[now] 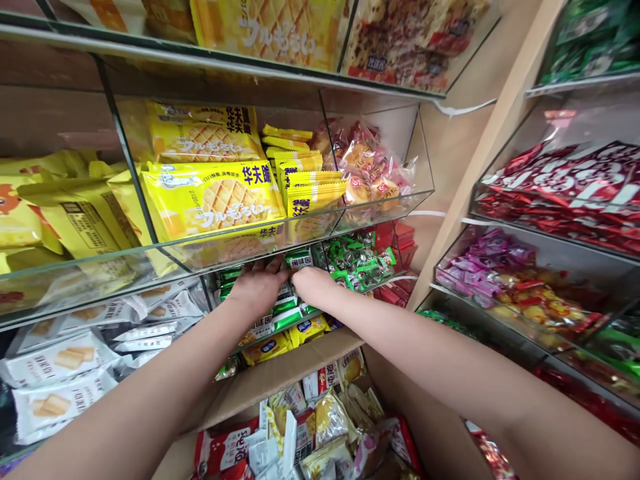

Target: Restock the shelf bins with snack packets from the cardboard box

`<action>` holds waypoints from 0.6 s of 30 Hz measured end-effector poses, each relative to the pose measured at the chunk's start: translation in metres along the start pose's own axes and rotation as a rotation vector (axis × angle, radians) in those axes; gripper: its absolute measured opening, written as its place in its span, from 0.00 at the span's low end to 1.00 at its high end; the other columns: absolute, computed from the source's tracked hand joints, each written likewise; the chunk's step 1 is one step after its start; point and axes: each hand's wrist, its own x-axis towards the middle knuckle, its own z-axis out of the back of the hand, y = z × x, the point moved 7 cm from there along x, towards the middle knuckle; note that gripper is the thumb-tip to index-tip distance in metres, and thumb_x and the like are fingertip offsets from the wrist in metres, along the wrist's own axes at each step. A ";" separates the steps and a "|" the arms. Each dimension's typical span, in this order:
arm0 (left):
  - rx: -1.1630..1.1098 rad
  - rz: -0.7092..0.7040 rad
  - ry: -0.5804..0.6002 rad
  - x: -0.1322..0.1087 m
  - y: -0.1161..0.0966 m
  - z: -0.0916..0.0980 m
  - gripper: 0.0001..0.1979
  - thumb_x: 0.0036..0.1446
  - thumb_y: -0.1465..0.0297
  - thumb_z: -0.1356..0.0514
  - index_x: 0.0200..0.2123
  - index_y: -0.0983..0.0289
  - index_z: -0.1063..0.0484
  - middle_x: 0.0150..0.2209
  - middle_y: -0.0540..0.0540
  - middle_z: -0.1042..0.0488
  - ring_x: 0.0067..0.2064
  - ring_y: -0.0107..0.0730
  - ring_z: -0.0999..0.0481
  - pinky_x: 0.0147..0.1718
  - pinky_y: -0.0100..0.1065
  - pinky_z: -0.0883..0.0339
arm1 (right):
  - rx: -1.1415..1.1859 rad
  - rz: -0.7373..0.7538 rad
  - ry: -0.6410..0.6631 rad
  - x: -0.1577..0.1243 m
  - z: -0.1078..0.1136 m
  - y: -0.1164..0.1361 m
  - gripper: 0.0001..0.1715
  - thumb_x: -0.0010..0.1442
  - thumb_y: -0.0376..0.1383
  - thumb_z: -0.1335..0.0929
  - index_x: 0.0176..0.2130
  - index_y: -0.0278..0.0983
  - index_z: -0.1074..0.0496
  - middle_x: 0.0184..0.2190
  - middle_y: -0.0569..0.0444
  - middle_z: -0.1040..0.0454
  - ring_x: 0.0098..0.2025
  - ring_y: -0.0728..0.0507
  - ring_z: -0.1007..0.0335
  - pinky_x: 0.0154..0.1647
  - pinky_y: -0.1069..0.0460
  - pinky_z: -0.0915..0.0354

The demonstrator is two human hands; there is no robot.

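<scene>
Lying over green packets (286, 317) at frame centre, the left hand (256, 288) and right hand (314, 284): grip cannot be told; packets presumably light, slippery, crushable, best held by sealed ends

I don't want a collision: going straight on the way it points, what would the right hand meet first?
Most likely the left hand: its fingertips appear just ahead of the right hand, at the green packets. Depth is unclear; they may already touch, or one might pass above the other.
</scene>
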 end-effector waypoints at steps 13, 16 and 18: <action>-0.099 0.126 0.035 0.001 0.007 0.005 0.29 0.56 0.69 0.49 0.60 0.69 0.49 0.63 0.65 0.48 0.62 0.57 0.50 0.55 0.59 0.51 | -0.082 -0.042 -0.060 -0.006 0.019 0.002 0.19 0.55 0.22 0.42 0.44 0.24 0.30 0.44 0.34 0.31 0.43 0.38 0.30 0.41 0.49 0.34; -0.162 0.042 -0.008 -0.024 -0.002 0.025 0.31 0.55 0.72 0.48 0.61 0.69 0.54 0.63 0.67 0.51 0.63 0.48 0.51 0.58 0.48 0.50 | -0.051 0.019 -0.059 -0.021 0.028 0.000 0.13 0.55 0.28 0.37 0.41 0.26 0.28 0.39 0.38 0.28 0.43 0.38 0.30 0.44 0.49 0.35; -0.213 -0.077 -0.062 -0.063 -0.010 0.039 0.27 0.58 0.71 0.51 0.60 0.65 0.52 0.63 0.60 0.47 0.62 0.34 0.48 0.58 0.36 0.49 | 0.005 0.124 -0.246 -0.052 0.046 0.003 0.14 0.56 0.33 0.36 0.42 0.28 0.29 0.40 0.41 0.29 0.43 0.40 0.31 0.45 0.48 0.36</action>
